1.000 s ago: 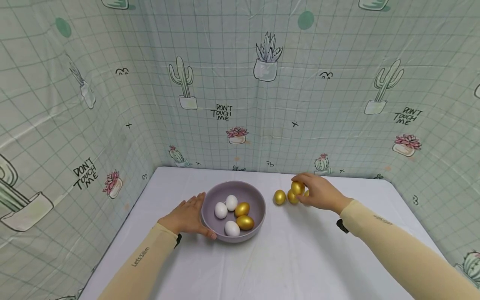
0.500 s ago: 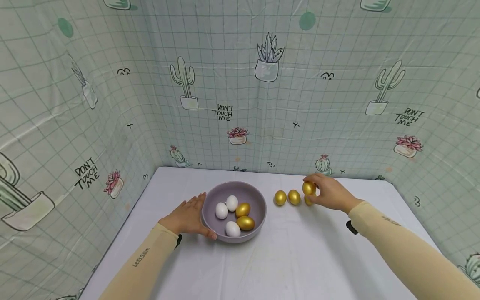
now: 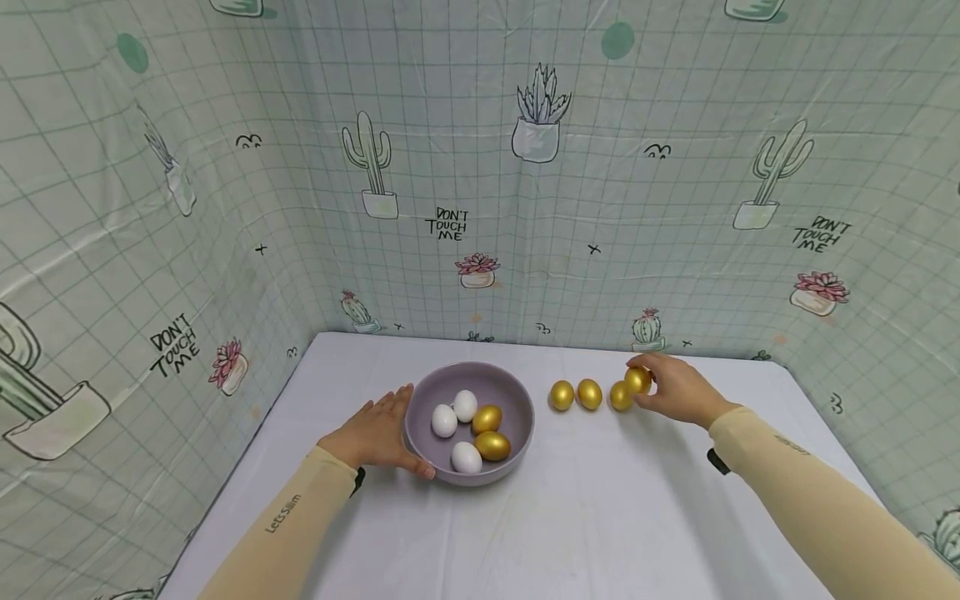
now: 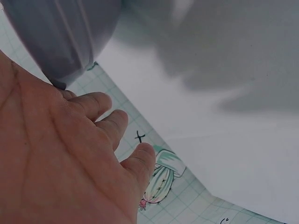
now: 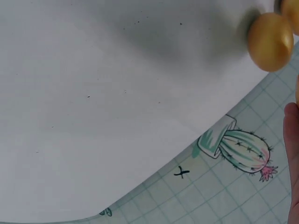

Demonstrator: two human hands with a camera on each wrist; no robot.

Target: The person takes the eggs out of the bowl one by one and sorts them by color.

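A mauve bowl (image 3: 510,392) on the white table holds white eggs (image 3: 444,421) and golden eggs (image 3: 492,446). My left hand (image 3: 378,433) rests against its left side, thumb and fingers spread along the rim; the left wrist view shows the bowl's outer wall (image 4: 65,37) beside that palm (image 4: 60,144). Between thumb and fingers, my right hand (image 3: 678,390) pinches a golden egg (image 3: 638,380). Just left of it are three more golden eggs on the table: a nearest egg (image 3: 620,397), a middle egg (image 3: 588,395) and a left egg (image 3: 562,396). Only an edge of the right hand (image 5: 293,154) appears in the right wrist view.
The white tabletop (image 3: 555,525) spreads in front of the bowl and the eggs. Behind and at both sides hangs a gridded curtain (image 3: 660,208) printed with cacti, close to the table's back edge.
My right hand has moved right and slightly down with its golden egg, passing from over the middle egg to the right of the row. My left hand and the bowl stay in place.
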